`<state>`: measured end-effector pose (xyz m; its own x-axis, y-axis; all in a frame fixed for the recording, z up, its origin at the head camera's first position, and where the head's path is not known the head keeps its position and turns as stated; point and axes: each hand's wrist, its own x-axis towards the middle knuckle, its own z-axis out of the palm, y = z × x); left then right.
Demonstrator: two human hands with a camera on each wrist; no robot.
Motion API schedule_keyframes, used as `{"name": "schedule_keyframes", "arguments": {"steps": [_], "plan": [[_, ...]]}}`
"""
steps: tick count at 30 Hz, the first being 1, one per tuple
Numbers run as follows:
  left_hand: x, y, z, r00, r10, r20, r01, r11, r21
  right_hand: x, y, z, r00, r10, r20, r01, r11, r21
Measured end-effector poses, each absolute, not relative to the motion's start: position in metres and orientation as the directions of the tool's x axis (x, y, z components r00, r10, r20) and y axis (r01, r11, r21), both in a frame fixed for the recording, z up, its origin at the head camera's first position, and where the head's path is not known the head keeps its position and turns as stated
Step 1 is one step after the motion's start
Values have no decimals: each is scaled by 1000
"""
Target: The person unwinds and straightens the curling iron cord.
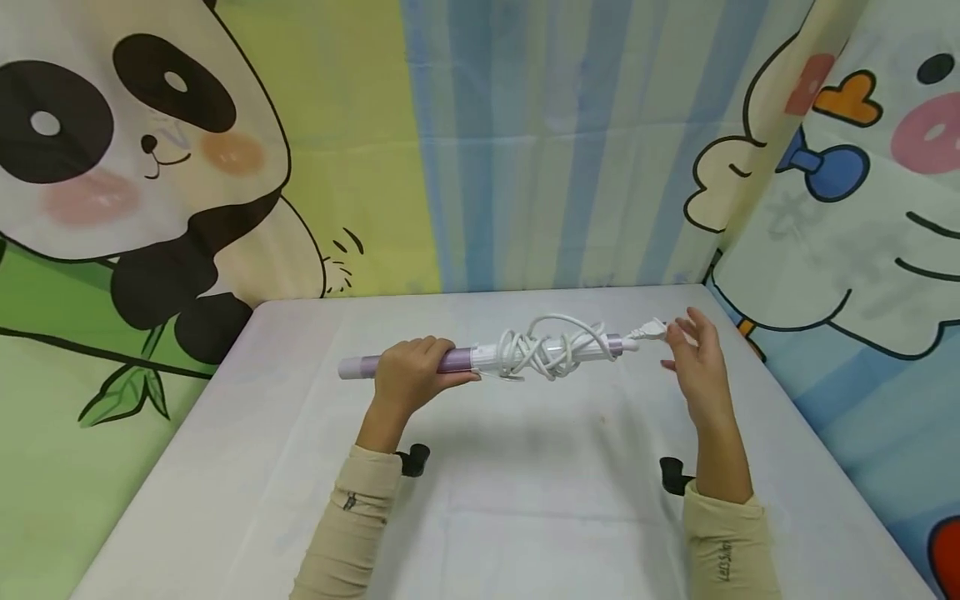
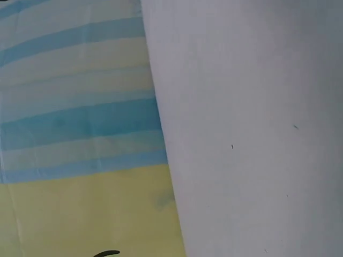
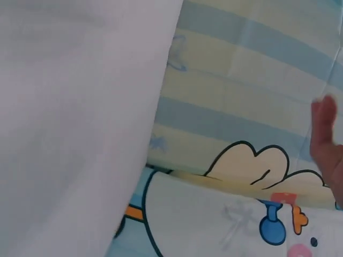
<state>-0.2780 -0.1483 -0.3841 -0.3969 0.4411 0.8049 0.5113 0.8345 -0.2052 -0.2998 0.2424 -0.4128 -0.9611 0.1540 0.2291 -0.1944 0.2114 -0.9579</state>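
My left hand (image 1: 411, 375) grips the purple section of a long rod-shaped appliance (image 1: 455, 360), its thumb lying along the rod. The appliance has a pale cap at its left end and a white middle, and is held almost level over the table. A white power cord (image 1: 551, 354) is wound in loose loops round its right half. At that end, the cord's white plug (image 1: 649, 330) points toward my right hand (image 1: 701, 367). The right hand is raised with parted, slightly bent fingers, fingertips right at the plug. In the right wrist view, fingers (image 3: 325, 120) show at the right edge.
A white-covered table (image 1: 525, 508) spreads beneath both hands. Behind it hangs a striped cloth (image 1: 525, 150), with a panda print on the left and a cartoon print on the right. Black wrist-camera mounts (image 1: 414, 460) stick out by both sleeves.
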Motion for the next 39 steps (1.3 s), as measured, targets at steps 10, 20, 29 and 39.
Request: {"name": "schedule_keyframes", "arguments": {"steps": [10,20,29,39], "plan": [[-283,-148,-395,-397,396,828,570,814,-116,-281,210,-385,-951,95,294,-307,-182,-934],[-282,-149,-393,-421,390,818,617,785,-57,-278,204,-383,-915,3,404,-404,-11,-915],[-284,-147,-391,-448,386,806,628,778,-24,-278,203,-376,-883,-65,464,-468,63,-881],[-281,-147,-387,-450,397,800,629,777,-31,-275,200,-379,-879,-146,454,-470,99,-877]]}}
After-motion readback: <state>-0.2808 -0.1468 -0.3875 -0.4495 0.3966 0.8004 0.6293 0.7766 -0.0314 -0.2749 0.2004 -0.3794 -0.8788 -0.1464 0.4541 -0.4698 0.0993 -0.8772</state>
